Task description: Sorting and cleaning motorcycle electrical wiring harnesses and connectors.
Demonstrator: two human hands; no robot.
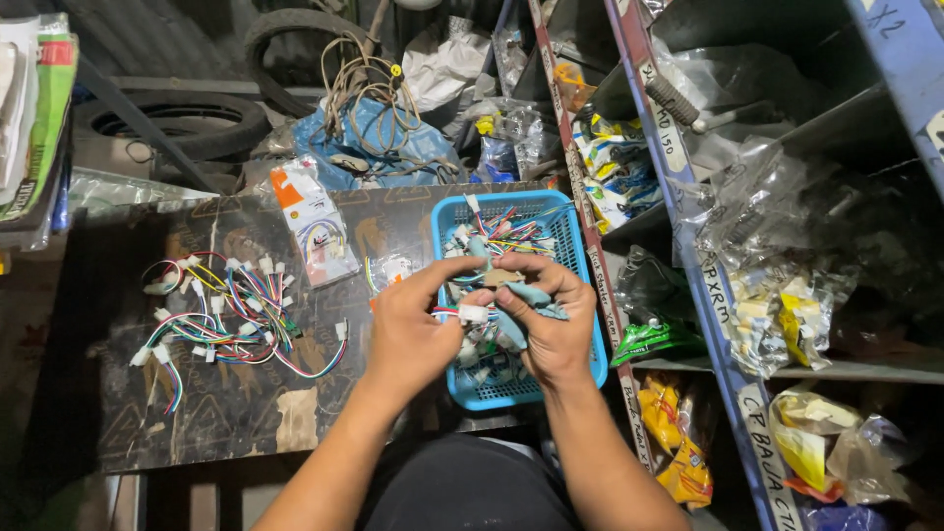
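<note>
Left hand [408, 334] and right hand [546, 329] are both pinching a white-plugged wire connector [474, 313] above the blue basket [580, 285] on the tabletop [246, 413].

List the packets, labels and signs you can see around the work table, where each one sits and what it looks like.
Flat clear packet: on the table's far edge, orange top corner, coloured wires inside.
Green glossy packet: on the shelf right of the blue basket.
Yellow-orange packets: lower shelf, crumpled.
Clear bags: right shelf, yellow and white contents.
Handwritten strip labels: on the blue shelf upright, pale.
</note>
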